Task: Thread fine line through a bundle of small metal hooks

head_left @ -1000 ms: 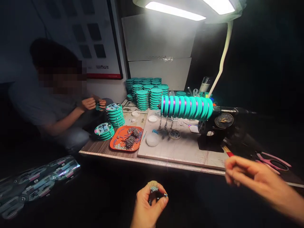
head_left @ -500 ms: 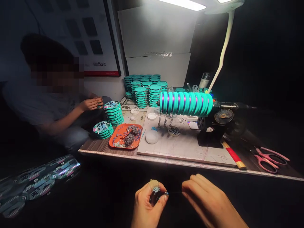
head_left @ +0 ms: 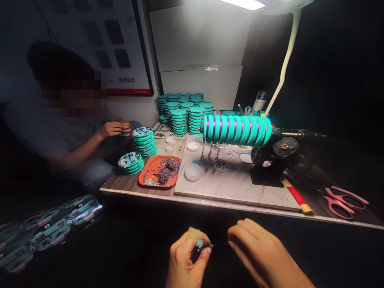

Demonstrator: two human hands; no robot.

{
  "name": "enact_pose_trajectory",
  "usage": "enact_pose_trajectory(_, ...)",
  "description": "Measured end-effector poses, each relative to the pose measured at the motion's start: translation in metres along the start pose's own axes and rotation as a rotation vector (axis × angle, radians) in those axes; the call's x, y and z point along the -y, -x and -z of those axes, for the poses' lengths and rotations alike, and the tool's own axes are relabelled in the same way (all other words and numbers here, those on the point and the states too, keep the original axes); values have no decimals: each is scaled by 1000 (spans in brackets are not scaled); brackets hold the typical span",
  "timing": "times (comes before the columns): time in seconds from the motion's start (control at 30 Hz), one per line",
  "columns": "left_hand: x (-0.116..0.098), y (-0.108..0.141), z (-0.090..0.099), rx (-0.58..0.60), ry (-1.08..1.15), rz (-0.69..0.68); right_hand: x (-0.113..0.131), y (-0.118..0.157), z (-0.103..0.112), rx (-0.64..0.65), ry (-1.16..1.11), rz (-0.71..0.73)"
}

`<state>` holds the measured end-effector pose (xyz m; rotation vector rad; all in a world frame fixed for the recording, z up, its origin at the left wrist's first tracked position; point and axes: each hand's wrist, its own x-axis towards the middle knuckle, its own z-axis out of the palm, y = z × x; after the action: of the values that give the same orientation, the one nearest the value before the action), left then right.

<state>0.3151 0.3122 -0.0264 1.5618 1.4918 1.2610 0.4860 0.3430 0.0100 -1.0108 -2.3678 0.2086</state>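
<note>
My left hand (head_left: pixel 189 258) is below the front edge of the table, thumb and index finger pinched on a small dark-blue piece too small to name. Tan tape (head_left: pixel 195 235) wraps its index finger, with a cluster of small pale beads (head_left: pixel 199 244) beside the tape. To its right, my right hand (head_left: pixel 255 248) has its fingers closed together, fingertips toward the left hand. Between the hands runs a faint thin line (head_left: pixel 221 243); the right fingertips are partly hidden. A purple thread (head_left: pixel 212 208) hangs over the table edge above them.
Teal spools (head_left: pixel 237 131) sit in a row on a black machine (head_left: pixel 268 160), metal clips hanging below. An orange tray (head_left: pixel 144 182), a round dish of beads (head_left: pixel 221 166), stacked spools (head_left: pixel 179 122) and pink scissors (head_left: pixel 342 202) lie on the table. A co-worker (head_left: pixel 75 132) sits left.
My right hand has shifted slightly left and up. My left hand keeps its pinch, the bead cluster turned a little. The whole view has moved slightly.
</note>
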Motion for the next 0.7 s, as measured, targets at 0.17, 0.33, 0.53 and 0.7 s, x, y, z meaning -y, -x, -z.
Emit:
enact_pose_trajectory(0.17,-1,0,0,-5,6,46,-1,0,0,52,-11,-19)
enact_pose_trajectory(0.33,-4,-1,0,-12,26,120,0,-1,2,60,-33,-30)
enact_pose_trajectory(0.53,-5,-1,0,-15,41,152,-1,-1,1,62,-38,-18)
enact_pose_trajectory(0.7,-5,0,0,-13,24,156,-1,1,-2,77,-48,-43)
